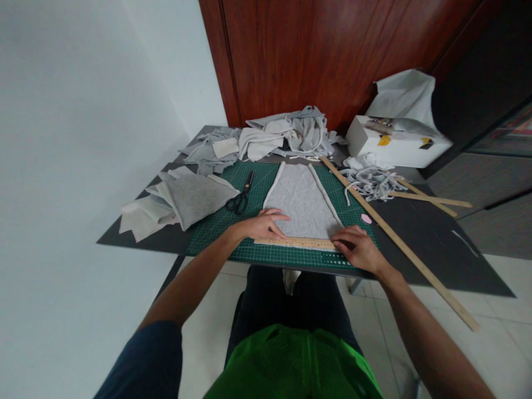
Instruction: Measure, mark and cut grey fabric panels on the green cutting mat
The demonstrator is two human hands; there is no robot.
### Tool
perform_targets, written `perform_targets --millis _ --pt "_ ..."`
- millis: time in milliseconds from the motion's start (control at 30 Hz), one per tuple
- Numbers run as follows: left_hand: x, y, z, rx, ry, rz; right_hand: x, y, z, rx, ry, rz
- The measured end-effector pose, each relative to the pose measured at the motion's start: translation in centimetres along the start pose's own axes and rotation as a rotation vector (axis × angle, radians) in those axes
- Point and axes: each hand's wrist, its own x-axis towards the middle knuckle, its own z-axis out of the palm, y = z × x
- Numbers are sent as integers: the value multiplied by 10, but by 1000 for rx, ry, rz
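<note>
A grey fabric panel (301, 199) with pale rolled side edges lies flat on the green cutting mat (257, 180), narrow at the far end and wider near me. Across its near edge lies a wooden ruler (305, 242). My left hand (266, 225) rests with fingers apart on the panel's near left corner and the ruler's left part. At the ruler's other end, my right hand (353, 244) has its fingers bent and pinched around the ruler's tip; its palm side is hidden. Black scissors (241, 199) lie on the mat, left of the panel.
Folded grey fabric (199, 197) lies at the left, with a heap of cloth (286, 133) behind. A long wooden strip (399, 244) runs diagonally past the table's front edge. Fabric scraps (372, 177), a pink disc (366, 218) and a white box (394, 144) are at the right.
</note>
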Motion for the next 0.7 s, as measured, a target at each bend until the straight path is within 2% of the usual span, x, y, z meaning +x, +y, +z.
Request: perform_targets --millis 200,700 --pt "-4 0 2 -7 50 1 -15 9 -2 0 7 8" --pt "-4 -5 1 -75 91 14 -16 12 3 -12 27 23"
